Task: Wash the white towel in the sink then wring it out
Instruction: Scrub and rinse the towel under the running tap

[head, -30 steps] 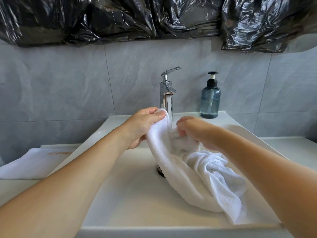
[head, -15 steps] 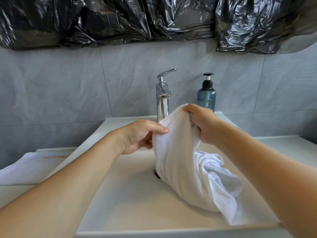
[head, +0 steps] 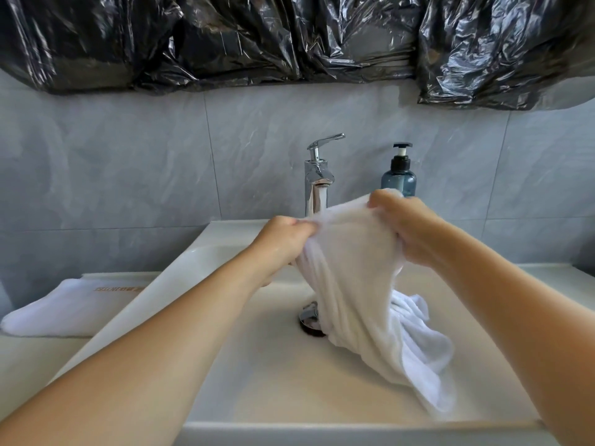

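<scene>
The white towel [head: 357,272] hangs stretched between both hands above the white sink [head: 264,375], just under the chrome tap [head: 317,181]. Water runs from the spout onto its top edge. My left hand [head: 283,243] pinches the towel's left part with curled fingers. My right hand [head: 409,230] grips the raised right end. The towel's lower part trails down into the basin, partly covering the drain [head: 309,320], and its tail lies bunched at the basin's right side.
A blue soap pump bottle [head: 399,175] stands behind my right hand by the tap. A second folded white towel [head: 67,307] lies on the counter at the left. Black plastic sheeting [head: 289,40] hangs across the grey tiled wall above.
Both hands have pulled apart and spread the towel's top edge under the tap. My right hand lifted its end higher; the left shifted its hold to the towel's left part.
</scene>
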Demonstrator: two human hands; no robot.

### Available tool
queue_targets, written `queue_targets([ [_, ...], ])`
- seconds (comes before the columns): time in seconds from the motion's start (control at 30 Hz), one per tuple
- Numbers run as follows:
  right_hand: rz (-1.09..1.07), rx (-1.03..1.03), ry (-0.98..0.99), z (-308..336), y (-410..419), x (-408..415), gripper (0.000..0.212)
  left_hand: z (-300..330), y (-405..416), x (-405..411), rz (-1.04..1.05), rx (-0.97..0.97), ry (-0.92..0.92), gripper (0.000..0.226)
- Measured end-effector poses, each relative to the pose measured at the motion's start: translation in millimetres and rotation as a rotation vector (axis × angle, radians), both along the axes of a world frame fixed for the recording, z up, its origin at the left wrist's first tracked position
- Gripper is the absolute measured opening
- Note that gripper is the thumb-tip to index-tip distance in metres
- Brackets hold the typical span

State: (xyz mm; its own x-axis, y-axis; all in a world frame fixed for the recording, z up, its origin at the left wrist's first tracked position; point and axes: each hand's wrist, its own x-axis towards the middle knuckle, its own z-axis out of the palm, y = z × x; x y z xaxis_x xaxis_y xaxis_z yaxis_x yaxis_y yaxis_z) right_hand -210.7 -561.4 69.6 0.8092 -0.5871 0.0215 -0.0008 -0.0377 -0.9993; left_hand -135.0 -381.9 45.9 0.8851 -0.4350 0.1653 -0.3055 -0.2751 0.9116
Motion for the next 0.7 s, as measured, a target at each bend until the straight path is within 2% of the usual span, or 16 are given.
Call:
queue_targets([
  [0.07,0.159,-0.154,0.101,-5,7,-3,0.057,3,2,0,0.022,-0.091,0.041,0.016],
  [0.13,0.355,-0.253,0.242,-6,10,-5,0.073,2,2,-2,0.009,-0.089,0.043,0.013],
  [0.2,0.480,-0.358,0.341,-6,14,-7,0.066,1,0,-5,0.003,-0.073,0.021,0.012],
  [0.3,0.341,-0.452,0.309,-7,15,-4,0.043,0,-1,-5,-0.019,-0.093,0.026,0.020],
  [0.4,0.259,-0.365,0.215,-10,16,-2,0.019,2,2,-5,-0.066,-0.092,0.091,0.022],
  [0.47,0.256,-0.276,0.153,-10,18,-3,0.009,4,5,-6,-0.122,-0.043,0.159,0.017],
  [0.6,0.114,0.026,-0.062,-1,15,-1,0.013,7,17,-12,-0.428,0.236,0.386,0.038],
  [0.7,-0.003,0.220,-0.184,9,0,0,0.014,12,19,-14,-0.651,0.187,0.352,0.036],
])
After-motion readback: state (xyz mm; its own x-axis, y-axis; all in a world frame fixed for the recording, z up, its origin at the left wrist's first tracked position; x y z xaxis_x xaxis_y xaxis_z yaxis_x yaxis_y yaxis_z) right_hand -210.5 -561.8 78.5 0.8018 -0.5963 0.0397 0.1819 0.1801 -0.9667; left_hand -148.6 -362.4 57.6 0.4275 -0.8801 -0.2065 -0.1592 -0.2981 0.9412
